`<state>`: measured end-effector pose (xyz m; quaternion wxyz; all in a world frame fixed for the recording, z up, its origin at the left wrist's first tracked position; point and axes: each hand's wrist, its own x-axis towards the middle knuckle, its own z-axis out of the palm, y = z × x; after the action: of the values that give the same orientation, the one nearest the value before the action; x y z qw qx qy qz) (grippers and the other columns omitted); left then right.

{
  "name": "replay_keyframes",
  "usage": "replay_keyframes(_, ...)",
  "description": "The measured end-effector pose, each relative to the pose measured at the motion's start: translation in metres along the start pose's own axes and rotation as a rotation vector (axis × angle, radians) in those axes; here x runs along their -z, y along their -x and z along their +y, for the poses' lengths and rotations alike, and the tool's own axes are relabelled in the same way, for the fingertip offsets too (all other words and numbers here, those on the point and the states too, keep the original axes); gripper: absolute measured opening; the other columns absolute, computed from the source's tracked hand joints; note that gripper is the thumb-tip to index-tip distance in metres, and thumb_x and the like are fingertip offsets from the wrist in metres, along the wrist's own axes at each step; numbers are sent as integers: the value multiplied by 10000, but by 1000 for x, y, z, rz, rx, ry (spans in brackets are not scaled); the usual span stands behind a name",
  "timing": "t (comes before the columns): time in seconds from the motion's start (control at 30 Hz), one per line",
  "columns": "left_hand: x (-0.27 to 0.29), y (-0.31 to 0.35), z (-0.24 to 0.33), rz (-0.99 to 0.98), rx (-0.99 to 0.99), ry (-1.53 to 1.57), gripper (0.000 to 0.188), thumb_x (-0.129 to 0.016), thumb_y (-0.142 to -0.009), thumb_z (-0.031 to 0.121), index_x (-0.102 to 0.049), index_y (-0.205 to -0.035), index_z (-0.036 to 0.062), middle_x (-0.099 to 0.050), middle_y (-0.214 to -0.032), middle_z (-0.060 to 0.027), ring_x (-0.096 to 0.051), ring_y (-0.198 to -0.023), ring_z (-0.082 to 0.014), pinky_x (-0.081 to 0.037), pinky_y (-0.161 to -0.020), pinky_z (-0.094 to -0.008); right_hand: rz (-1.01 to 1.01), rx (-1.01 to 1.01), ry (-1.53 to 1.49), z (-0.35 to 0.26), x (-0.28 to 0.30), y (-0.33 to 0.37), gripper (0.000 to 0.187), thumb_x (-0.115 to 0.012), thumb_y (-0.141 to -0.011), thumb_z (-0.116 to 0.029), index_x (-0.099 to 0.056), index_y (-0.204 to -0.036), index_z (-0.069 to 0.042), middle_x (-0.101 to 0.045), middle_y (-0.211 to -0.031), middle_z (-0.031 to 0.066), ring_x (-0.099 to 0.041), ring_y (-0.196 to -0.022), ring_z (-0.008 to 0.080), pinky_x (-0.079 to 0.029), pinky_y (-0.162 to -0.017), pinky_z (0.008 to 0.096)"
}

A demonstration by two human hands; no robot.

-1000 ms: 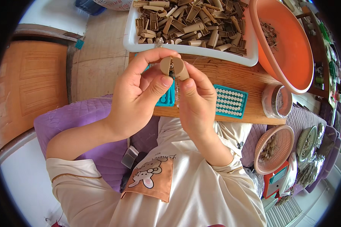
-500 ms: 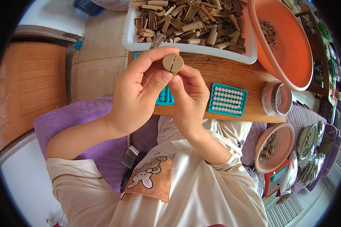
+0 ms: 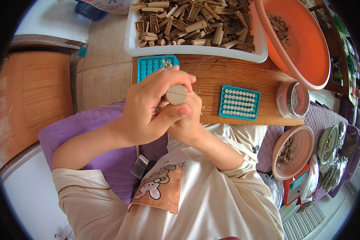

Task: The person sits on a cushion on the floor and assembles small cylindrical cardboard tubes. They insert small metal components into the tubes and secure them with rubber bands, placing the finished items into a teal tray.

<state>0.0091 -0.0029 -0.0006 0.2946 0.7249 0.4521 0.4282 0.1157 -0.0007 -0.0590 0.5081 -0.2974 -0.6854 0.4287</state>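
A tan plastic cylinder of two half shells points its round end up at me, with a thin seam across it. My left hand is closed round the cylinder, thumb on the near side and fingers over the far side. My right hand is pressed against it from the right, fingers curled and partly hidden behind the left thumb. A bundle of thin pale strands shows just beyond my left fingers, over a teal tray with round hollows. The cylinder's lower part is hidden by my hands.
On the wooden table lies a teal tray with rows of small white discs. A white bin of tan half shells stands behind, beside a large orange basin. At right are a round clear container and a pink basket.
The cylinder has come down and nearer to me. Its seam has narrowed from an open gap to a thin line. My left fingers now wrap over it, and the right hand has slid lower.
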Motion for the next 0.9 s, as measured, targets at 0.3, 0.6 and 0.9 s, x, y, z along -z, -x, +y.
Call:
replay_keyframes(0.3,-8,5,-4,-94,62,26,375,-579,-790,346,-484,-972,32,-555,-925,-126,-556,-797,-263,-447,-699,-324,36,-25,-27,10,-9,14,100,-558,-738,-120,-514,-787,-44,-546,-741,92,-548,-656,276,-440,-567,337)
replay_keyframes(0.6,-5,3,-2,-213,493,507,480,-412,-892,369,-370,-1211,13,-450,-1157,-101,-472,-1004,-161,-375,-870,-307,-280,-264,-331,7,30,4,213,-447,-872,-209,-468,-933,-6,-538,-839,175,-540,-738,334,-440,-654,363)
replay_keyframes(0.9,-11,7,-1,-312,848,1004,414,-506,-858,267,-389,-1181,36,-432,-1206,-112,-452,-1109,-218,-425,-897,-352,-567,-318,-12,-14,128,2,187,-535,-809,-126,-531,-952,-7,-573,-791,143,-573,-682,272,-451,-617,351)
